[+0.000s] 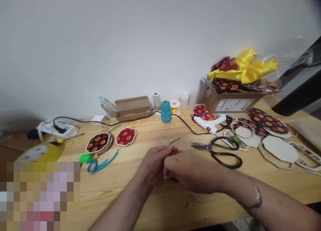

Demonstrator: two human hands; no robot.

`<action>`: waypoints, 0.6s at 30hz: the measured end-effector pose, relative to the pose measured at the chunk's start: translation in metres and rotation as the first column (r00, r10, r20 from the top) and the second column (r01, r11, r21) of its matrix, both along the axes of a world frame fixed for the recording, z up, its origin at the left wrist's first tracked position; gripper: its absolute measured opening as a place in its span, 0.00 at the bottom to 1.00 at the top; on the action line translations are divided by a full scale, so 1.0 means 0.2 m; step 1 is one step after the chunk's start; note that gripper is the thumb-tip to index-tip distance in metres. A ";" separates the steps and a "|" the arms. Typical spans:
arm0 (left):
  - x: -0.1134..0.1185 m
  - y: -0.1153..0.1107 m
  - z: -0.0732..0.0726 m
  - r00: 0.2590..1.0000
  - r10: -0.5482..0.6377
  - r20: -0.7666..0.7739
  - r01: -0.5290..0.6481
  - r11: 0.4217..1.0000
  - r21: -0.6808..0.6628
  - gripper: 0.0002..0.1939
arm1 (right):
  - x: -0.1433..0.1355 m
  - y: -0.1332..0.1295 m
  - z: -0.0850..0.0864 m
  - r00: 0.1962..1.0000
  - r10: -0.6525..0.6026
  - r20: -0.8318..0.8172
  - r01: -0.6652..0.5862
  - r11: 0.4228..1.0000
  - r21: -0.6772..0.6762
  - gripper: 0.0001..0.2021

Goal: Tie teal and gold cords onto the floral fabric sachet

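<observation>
Two bare hands meet; left hand [155,162] has fingers pressed together, pinching teal cord [175,141] | right hand [192,172] is curled closed, its pinch hidden, contents cannot tell | cord's middle is covered by fingers, patterned piece [173,179] mostly hidden below | cord's free end rises just beyond both hands' fingertips.

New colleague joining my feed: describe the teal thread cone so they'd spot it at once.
On the wooden table, find the cardboard box heaped with yellow cloth. To its left, near the wall, stands the teal thread cone, between a white roll and a white-rimmed yellow spool. Of the three, only it is teal.
</observation>
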State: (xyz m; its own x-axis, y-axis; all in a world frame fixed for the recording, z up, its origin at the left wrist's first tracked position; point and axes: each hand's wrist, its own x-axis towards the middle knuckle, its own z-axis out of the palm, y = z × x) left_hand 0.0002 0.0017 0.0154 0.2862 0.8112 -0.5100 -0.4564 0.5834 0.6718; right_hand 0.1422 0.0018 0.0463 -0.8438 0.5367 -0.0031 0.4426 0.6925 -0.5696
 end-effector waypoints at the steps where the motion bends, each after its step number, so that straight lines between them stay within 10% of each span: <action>1: 0.00 0.00 0.00 0.999 0.029 -0.032 -0.029 1.000 -0.006 0.08 | 0.00 0.00 0.00 0.999 0.039 0.024 -0.039 0.999 0.006 0.10; 18: -0.02 0.02 -0.04 0.995 0.094 0.042 -0.097 0.993 0.073 0.06 | -0.04 -0.05 0.03 0.905 0.418 0.076 -0.402 0.901 -0.165 0.09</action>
State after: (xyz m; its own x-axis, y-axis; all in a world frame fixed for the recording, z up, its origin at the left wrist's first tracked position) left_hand -0.0037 0.0050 0.0079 0.2238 0.8710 -0.4374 -0.5336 0.4851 0.6928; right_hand 0.1341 -0.0087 0.0518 -0.9791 0.1307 -0.1557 0.2008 0.7407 -0.6411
